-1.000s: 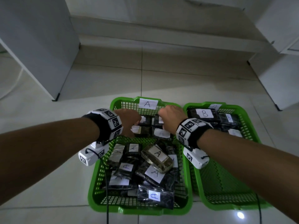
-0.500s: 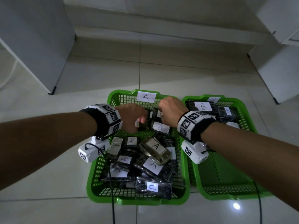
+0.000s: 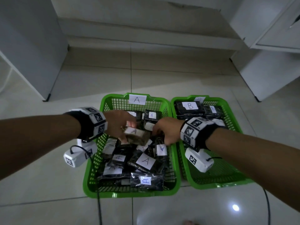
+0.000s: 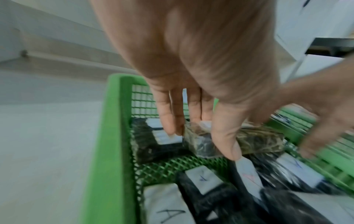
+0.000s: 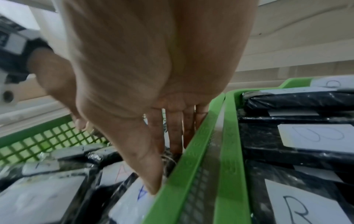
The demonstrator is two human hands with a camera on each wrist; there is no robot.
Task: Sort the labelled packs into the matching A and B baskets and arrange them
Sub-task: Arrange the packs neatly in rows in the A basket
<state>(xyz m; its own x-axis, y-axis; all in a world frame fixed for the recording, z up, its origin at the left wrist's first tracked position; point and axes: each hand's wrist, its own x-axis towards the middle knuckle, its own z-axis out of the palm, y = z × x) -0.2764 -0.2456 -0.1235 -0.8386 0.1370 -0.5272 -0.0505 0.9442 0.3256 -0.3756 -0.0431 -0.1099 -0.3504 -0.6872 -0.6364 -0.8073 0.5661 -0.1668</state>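
Observation:
Two green baskets stand side by side on the floor. Basket A (image 3: 129, 194) on the left holds a loose pile of black packs with white A labels (image 3: 146, 160). Basket B (image 3: 219, 185) on the right has a few B packs (image 3: 190, 108) at its far end. My left hand (image 3: 125, 132) pinches a brownish clear pack (image 3: 138, 135) labelled A between thumb and fingers, just above the pile, as the left wrist view shows (image 4: 254, 141). My right hand (image 3: 159, 137) reaches down with straight fingers (image 5: 175, 136) beside basket A's right wall (image 5: 191, 151), its thumb touching an A pack (image 5: 134, 195).
White cabinets stand at the left (image 3: 24, 46) and right (image 3: 267, 70) on the tiled floor. A low step (image 3: 146, 38) runs along the back. Basket B's near half (image 3: 215, 172) is bare mesh. Cables trail across the floor in front of the baskets.
My left hand came back from the far row and took hold of the brownish A pack that lay on the pile. My right hand moved from the far row to basket A's right wall.

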